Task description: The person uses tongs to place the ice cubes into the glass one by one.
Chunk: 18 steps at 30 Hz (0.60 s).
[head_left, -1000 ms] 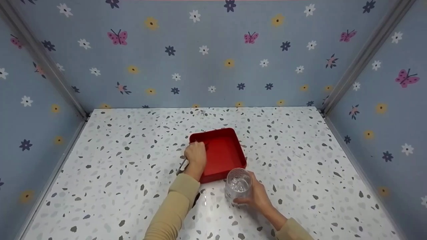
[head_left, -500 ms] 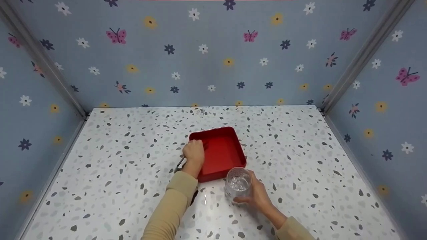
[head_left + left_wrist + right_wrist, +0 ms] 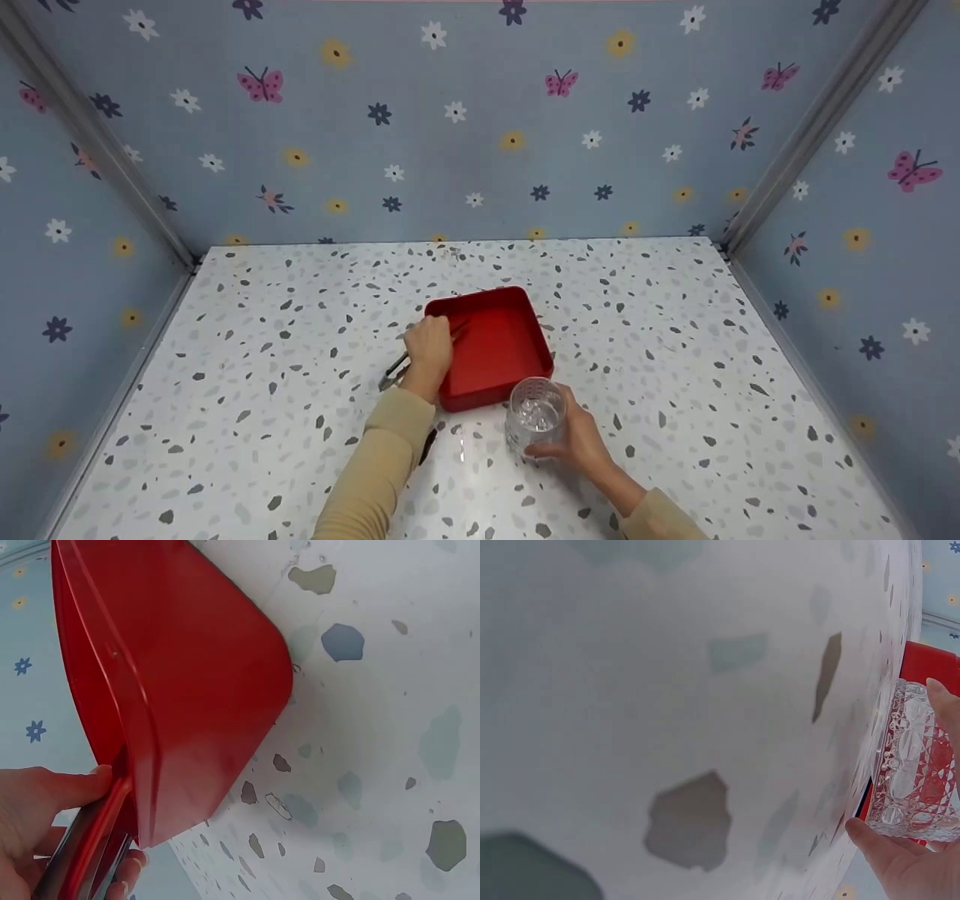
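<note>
My left hand grips metal tongs at the left edge of a red square tray. The tongs' dark tips reach inside the tray, and their other end sticks out left of the wrist. In the left wrist view, thumb and fingers wrap round the tongs close to the tray's rim. My right hand holds a clear patterned drinking glass upright by the tray's near right corner. Clear shapes show inside the glass; I cannot tell whether they are ice or its patterned base.
The white speckled tabletop runs back to a blue flowered wall, with side panels at left and right. A small dark object shows beside the left sleeve, partly hidden.
My left hand has shifted slightly left, and the tongs' outer end has swung out further left. Tray, glass and right hand have stayed in place.
</note>
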Motion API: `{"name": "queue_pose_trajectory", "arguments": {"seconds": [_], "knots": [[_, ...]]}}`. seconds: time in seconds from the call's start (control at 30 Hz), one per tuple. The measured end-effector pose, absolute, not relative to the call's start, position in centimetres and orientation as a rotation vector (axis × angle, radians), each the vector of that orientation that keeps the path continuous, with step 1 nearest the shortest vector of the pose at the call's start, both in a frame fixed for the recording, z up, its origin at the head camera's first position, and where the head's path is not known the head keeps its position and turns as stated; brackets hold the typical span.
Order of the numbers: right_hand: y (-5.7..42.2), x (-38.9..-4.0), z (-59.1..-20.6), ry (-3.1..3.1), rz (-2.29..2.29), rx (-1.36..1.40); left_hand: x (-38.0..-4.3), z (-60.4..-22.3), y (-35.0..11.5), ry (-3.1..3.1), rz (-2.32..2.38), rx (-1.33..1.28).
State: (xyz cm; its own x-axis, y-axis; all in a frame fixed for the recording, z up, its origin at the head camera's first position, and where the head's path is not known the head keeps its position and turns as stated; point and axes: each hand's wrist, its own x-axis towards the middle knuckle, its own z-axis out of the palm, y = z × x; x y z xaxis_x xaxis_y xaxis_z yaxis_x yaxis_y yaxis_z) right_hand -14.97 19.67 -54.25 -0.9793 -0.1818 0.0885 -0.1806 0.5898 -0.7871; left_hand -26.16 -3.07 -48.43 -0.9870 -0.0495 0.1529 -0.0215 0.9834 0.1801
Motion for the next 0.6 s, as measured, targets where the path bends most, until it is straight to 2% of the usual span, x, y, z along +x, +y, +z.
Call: {"name": "queue_pose_trajectory", "arguments": {"seconds": [0.6], "knots": [[19.78, -15.01, -54.44, 2.805, -1.387, -0.311, -26.46, -48.42, -3.69, -2.943, -0.228, -0.044]]}}
